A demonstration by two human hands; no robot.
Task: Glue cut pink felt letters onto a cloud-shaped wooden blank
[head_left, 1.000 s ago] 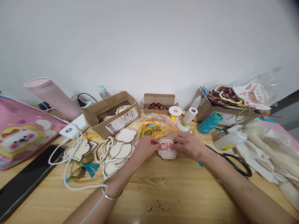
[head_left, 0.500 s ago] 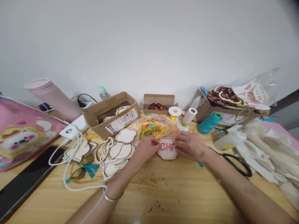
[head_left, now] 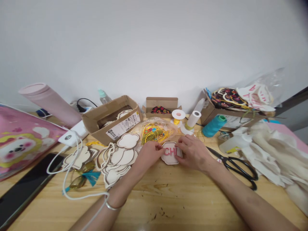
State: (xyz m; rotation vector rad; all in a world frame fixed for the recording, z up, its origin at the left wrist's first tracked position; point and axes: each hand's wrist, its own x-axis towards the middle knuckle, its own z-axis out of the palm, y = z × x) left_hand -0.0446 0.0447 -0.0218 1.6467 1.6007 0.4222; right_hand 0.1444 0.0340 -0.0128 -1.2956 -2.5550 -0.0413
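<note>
At the bottom of the frame lies the bare wooden table top [head_left: 183,192], with some dark marks on it. In the lower left are a black smartphone [head_left: 26,189] and a white cable [head_left: 91,196], which passes across the left forearm near a silver bracelet [head_left: 114,208].

In the middle of the frame, between the two hands, a pale plaque with a scalloped edge [head_left: 170,161] lies flat on the table, and it carries the pink letters "CHI" [head_left: 170,151]. The left hand [head_left: 152,153] has its thumb and fingers drawn close together at the left edge of the plaque. The right hand [head_left: 193,151] is half open, with bent fingers and the thumb a little apart, over the right edge of the plaque. Whether either hand grips something, I cannot tell.

To the left of the left hand is a pile of cloud-shaped pieces [head_left: 122,156]. To the right of the right hand, black scissors [head_left: 225,159] lie partly opened, near a cream cloth [head_left: 269,150].

Farther, just behind the hands, is a clear bag with yellow cords [head_left: 157,134], and to its right a teal thread cone [head_left: 213,126]. Cardboard boxes [head_left: 96,132] stand before the pale wall [head_left: 154,48].
</note>
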